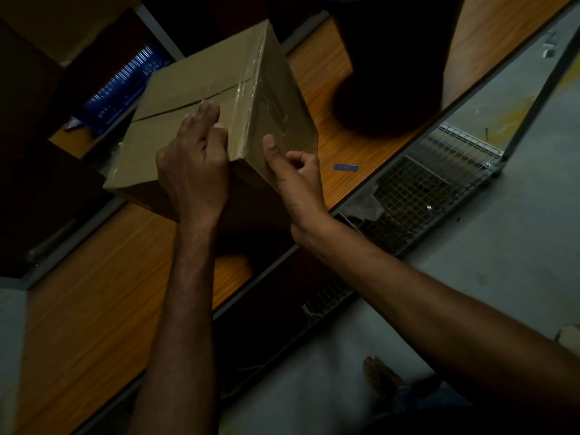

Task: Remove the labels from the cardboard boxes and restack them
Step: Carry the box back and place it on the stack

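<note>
A brown cardboard box (194, 89), sealed with clear tape along its seams, is tilted on the wooden table (94, 293). My left hand (193, 161) rests on the box's top face with fingers spread toward the near corner. My right hand (295, 177) is at the box's right side face; the thumb presses flat against the cardboard near the lower edge while the other fingers curl beside it. Shiny tape residue (276, 111) marks that side face. No paper label shows on the faces I can see.
A large dark object (392, 58) stands on the table behind the box. A small blue strip (346, 167) lies on the wood to the right. A wire mesh rack (417, 196) sits below the table edge. More cardboard (62, 29) is stacked at the far left.
</note>
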Motion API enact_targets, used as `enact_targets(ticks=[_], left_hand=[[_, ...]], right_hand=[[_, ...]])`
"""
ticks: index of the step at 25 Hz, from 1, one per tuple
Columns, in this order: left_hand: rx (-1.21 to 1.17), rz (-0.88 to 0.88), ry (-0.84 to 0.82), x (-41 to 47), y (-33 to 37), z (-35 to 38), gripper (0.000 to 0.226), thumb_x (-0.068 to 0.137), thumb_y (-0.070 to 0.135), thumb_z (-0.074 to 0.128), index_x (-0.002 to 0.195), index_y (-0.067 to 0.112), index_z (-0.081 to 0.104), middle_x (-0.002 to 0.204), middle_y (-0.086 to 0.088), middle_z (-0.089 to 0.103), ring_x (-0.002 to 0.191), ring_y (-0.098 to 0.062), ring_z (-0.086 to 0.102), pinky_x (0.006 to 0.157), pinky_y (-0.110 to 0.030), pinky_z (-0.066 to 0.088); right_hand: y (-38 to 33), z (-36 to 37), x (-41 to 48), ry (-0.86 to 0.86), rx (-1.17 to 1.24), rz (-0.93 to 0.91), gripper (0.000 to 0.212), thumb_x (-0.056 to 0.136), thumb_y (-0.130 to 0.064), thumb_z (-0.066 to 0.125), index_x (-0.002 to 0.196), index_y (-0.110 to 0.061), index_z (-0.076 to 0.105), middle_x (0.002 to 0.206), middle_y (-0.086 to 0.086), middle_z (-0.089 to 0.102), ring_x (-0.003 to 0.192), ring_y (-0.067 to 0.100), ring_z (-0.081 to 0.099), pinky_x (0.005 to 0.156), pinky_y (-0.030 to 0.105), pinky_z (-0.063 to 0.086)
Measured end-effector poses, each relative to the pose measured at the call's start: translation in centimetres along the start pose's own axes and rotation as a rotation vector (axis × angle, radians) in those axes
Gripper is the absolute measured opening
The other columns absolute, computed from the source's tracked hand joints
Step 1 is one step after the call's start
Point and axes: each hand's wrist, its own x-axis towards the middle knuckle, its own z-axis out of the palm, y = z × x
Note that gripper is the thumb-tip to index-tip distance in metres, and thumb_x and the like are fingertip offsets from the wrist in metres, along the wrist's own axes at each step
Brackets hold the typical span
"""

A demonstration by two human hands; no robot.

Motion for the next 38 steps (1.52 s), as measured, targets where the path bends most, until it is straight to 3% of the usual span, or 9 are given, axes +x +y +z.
enact_targets(ticks=[5,12,18,20,23,26,30,34,38], left_hand=[[0.002,-0.007,-0.011,0.0,0.0,0.0,0.052,0.098,0.044,0.036,0.140,0.025,0.061,0.147,0.011,0.056,0.142,-0.006,0.044,0.118,-0.037,0.035],[-0.012,-0.004,-0.015,-0.2,0.1,-0.3,0.049,0.099,0.043,0.038,0.140,0.026,0.061,0.147,0.011,0.056,0.142,-0.005,0.044,0.118,-0.039,0.035],[-0.026,0.022,-0.028,-0.2,-0.2,-0.5,0.049,0.100,0.043,0.038,0.140,0.027,0.060,0.148,0.010,0.055,0.142,-0.007,0.044,0.118,-0.043,0.035],[-0.035,0.025,-0.025,0.0,-0.2,-0.3,0.048,0.100,0.042,0.039,0.139,0.027,0.061,0.147,0.010,0.056,0.142,-0.008,0.045,0.117,-0.044,0.036],[-0.005,0.025,-0.018,0.0,-0.6,-0.3,0.047,0.101,0.042,0.039,0.139,0.026,0.062,0.147,0.009,0.056,0.142,-0.008,0.045,0.118,-0.038,0.035],[-0.013,0.014,-0.023,0.1,-0.5,-0.4,0.045,0.100,0.042,0.042,0.137,0.027,0.063,0.145,0.011,0.058,0.141,-0.006,0.046,0.114,-0.020,0.031],[-0.143,0.035,0.006,-0.1,-1.1,-0.8,0.041,0.096,0.033,0.047,0.129,0.024,0.070,0.134,0.011,0.066,0.131,0.002,0.053,0.108,-0.024,0.045],[-0.383,-0.091,-0.064,0.0,-2.7,-2.5,0.038,0.089,0.020,0.053,0.120,0.018,0.075,0.129,0.005,0.071,0.132,-0.008,0.056,0.111,-0.043,0.046],[-0.349,-0.272,-0.115,0.0,-3.3,-4.2,0.034,0.093,0.027,0.055,0.118,0.038,0.074,0.144,0.012,0.060,0.148,-0.011,0.034,0.122,-0.052,0.029]], right_hand=[[-0.2,-0.7,0.8,0.035,0.013,0.040,0.049,0.088,-0.058,0.075,0.117,-0.025,0.053,0.123,0.004,0.062,0.114,0.022,0.063,0.101,0.050,0.056],[-1.0,-0.5,2.1,0.042,-0.064,0.110,0.060,0.081,-0.073,0.071,0.111,-0.021,0.064,0.112,0.002,0.070,0.105,0.021,0.066,0.085,0.042,0.057],[-2.4,0.0,2.6,0.042,-0.042,0.150,0.057,0.081,-0.070,0.074,0.107,-0.020,0.066,0.108,0.002,0.071,0.106,0.025,0.068,0.092,0.046,0.057],[-1.8,-0.4,2.9,-0.045,-0.072,0.129,0.075,0.067,-0.080,0.078,0.110,-0.020,0.068,0.112,0.003,0.073,0.105,0.024,0.070,0.091,0.047,0.060],[-1.6,-1.0,3.1,-0.109,-0.083,0.114,0.081,0.072,-0.072,0.081,0.126,-0.015,0.061,0.115,0.005,0.071,0.088,0.018,0.069,0.059,0.030,0.058],[-2.6,-3.0,4.0,-0.133,-0.230,0.118,0.055,0.087,-0.057,0.077,0.123,-0.020,0.060,0.122,0.003,0.068,0.106,0.019,0.065,0.070,0.031,0.048],[-4.3,-5.0,4.9,-0.005,-0.483,-0.355,0.028,0.101,-0.046,0.063,0.115,-0.023,0.060,0.115,-0.003,0.063,0.106,0.012,0.061,0.083,0.032,0.051],[-10.8,-2.9,8.5,-0.065,-0.898,-0.987,0.054,0.096,-0.061,0.056,0.136,-0.024,0.058,0.142,0.004,0.051,0.132,0.021,0.046,0.106,0.032,0.040],[-12.8,-0.6,10.7,-0.417,-1.200,-0.952,0.066,0.096,-0.073,0.047,0.147,-0.031,0.053,0.161,0.006,0.036,0.146,0.024,0.034,0.114,0.041,0.035]])
